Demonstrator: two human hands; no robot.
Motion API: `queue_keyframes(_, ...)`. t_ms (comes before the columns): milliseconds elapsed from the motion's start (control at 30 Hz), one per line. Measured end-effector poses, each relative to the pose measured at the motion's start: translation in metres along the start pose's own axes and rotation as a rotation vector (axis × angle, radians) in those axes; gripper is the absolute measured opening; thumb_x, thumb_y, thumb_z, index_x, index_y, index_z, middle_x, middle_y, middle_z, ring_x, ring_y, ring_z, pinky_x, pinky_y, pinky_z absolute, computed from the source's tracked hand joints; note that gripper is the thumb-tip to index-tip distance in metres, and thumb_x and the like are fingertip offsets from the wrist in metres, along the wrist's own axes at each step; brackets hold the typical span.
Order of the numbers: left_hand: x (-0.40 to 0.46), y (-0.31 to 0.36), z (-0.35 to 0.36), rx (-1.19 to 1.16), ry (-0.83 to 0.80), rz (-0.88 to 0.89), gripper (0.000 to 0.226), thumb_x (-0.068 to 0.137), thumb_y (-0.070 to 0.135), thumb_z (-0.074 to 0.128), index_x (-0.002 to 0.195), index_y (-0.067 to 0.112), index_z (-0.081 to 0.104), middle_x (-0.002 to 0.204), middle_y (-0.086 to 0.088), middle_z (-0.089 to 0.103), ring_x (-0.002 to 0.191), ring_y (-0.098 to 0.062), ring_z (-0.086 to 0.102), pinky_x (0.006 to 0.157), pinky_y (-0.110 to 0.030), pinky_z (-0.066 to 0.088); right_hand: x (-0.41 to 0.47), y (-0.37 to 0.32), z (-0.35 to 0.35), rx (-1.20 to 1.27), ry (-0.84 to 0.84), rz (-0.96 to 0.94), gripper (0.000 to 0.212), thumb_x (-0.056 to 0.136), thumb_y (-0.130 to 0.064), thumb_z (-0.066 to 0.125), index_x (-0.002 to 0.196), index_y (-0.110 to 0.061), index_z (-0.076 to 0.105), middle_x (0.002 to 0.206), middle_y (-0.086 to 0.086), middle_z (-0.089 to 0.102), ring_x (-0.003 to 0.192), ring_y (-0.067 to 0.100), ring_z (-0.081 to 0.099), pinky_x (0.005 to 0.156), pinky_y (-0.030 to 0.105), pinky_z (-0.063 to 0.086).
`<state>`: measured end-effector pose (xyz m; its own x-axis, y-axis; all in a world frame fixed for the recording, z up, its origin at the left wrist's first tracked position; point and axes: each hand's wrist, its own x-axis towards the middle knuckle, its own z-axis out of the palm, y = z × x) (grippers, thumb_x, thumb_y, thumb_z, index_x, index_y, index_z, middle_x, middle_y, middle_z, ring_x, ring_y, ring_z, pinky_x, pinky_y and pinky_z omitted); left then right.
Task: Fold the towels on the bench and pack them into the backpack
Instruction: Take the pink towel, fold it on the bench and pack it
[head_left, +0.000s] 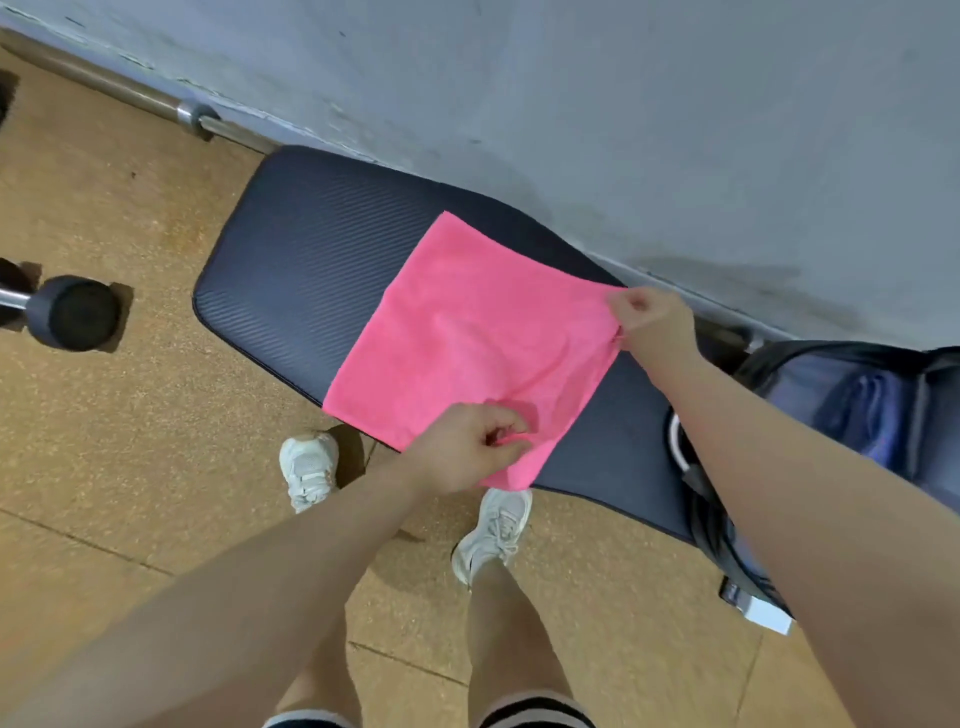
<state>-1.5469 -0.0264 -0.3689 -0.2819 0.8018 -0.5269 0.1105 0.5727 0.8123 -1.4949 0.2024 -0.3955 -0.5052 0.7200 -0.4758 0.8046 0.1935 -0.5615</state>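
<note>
The step in hand looks like the first fold of a towel: the pink towel (467, 338) lies spread in a single flat layer on the dark padded bench (291, 249), its near-left corner hanging a little over the bench's front edge, and nothing of it is doubled over yet.

On the left, the left hand (467, 447) has its fingers curled in and pinches the towel's near edge close to the near corner, with a small ridge of cloth bunched between thumb and fingers. Further right, the right hand (649, 317) is likewise closed, pinching the far-right corner of the towel, which is lifted slightly off the bench.

With both ends of one side held, the next move probably calls for carrying that side leftward across the cloth to meet the opposite edge, keeping the corners level so that the halves match.

At the far right, the backpack (852, 400), blue and black, sits at the end of the bench; whether its mouth is open cannot be told. No other towel is visible.
</note>
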Motion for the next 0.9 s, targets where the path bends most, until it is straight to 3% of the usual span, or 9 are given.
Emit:
queue_keyframes(100,0.013,-0.012,0.026,0.105,-0.105,-0.010,0.020,0.087,0.021,0.061,0.093,0.003,0.068,0.059,0.007,0.050,0.051,0.000,0.042,0.058,-0.017,0.038,0.009,0.033,0.009,0.026,0.004,0.056,0.015,0.085,-0.012,0.055,0.091,0.000,0.064,0.076,0.006,0.057,0.082,0.034,0.061,0.084,0.047,0.052)
queue_keyframes(200,0.026,-0.028,0.030,0.248,-0.232,-0.116,0.027,0.090,0.038,0.053,0.083,0.016,0.068,0.055,0.006,0.052,0.047,-0.003,0.045,0.059,-0.028,0.043,0.013,0.055,0.026,0.070,0.020,0.084,0.023,0.084,0.002,0.048,0.106,-0.001,0.055,0.068,-0.005,0.046,0.077,0.022,0.050,0.071,0.035,0.047)
queue_keyframes(300,0.044,-0.042,0.013,0.402,-0.083,-0.114,0.040,0.094,0.038,0.044,0.068,0.009,0.053,0.053,-0.006,0.044,0.051,-0.022,0.042,0.053,-0.033,0.029,0.013,0.061,0.038,0.132,0.103,0.127,0.035,0.086,0.000,0.042,0.121,-0.005,0.045,0.084,0.004,0.055,0.083,0.022,0.051,0.074,0.029,0.040)
queue_keyframes(367,0.061,-0.045,-0.006,0.485,0.071,-0.091,0.036,0.096,0.029,0.041,0.081,0.000,0.057,0.065,-0.020,0.055,0.064,-0.031,0.052,0.059,-0.037,0.034,0.010,0.062,0.040,0.099,0.161,0.175,0.029,0.090,-0.004,0.037,0.116,-0.005,0.049,0.097,0.010,0.057,0.089,0.024,0.053,0.074,0.027,0.037)
queue_keyframes(467,0.092,-0.043,-0.038,0.541,0.247,-0.102,0.032,0.097,0.024,0.036,0.101,0.001,0.058,0.094,-0.025,0.063,0.087,-0.037,0.058,0.072,-0.041,0.042,0.008,0.063,0.038,0.012,0.177,0.231,0.019,0.087,-0.001,0.034,0.089,-0.004,0.053,0.087,0.009,0.052,0.080,0.023,0.048,0.064,0.023,0.028)
queue_keyframes(567,0.120,-0.036,-0.063,0.581,0.365,-0.129,0.032,0.096,0.017,0.035,0.121,0.008,0.052,0.121,-0.019,0.053,0.108,-0.036,0.051,0.087,-0.041,0.040,0.014,0.066,0.039,0.000,0.151,0.300,0.016,0.081,0.002,0.038,0.077,0.001,0.054,0.083,0.013,0.053,0.078,0.025,0.047,0.063,0.024,0.030)
queue_keyframes(700,0.152,-0.030,-0.089,0.756,0.393,-0.155,0.043,0.091,0.003,0.037,0.132,0.014,0.045,0.138,-0.013,0.036,0.120,-0.035,0.036,0.095,-0.042,0.033,0.022,0.065,0.046,0.026,0.161,0.393,0.028,0.078,0.005,0.040,0.054,-0.008,0.034,0.084,0.015,0.046,0.077,0.024,0.043,0.058,0.026,0.030)
queue_keyframes(800,0.166,-0.033,-0.102,0.911,0.298,-0.067,0.053,0.087,-0.001,0.037,0.137,0.018,0.039,0.146,-0.008,0.028,0.128,-0.033,0.027,0.101,-0.043,0.026,0.025,0.062,0.053,0.029,0.188,0.455,0.019,0.082,0.002,0.042,0.065,-0.007,0.043,0.089,0.015,0.047,0.079,0.024,0.043,0.064,0.027,0.030)
queue_keyframes(900,0.178,-0.037,-0.112,0.999,0.245,-0.020,0.050,0.090,0.004,0.039,0.138,0.017,0.036,0.148,-0.008,0.025,0.133,-0.031,0.022,0.106,-0.043,0.017,0.024,0.046,0.058,0.169,0.286,0.496,0.015,0.084,-0.007,0.047,0.098,-0.004,0.053,0.109,0.012,0.042,0.091,0.026,0.047,0.075,0.028,0.038)
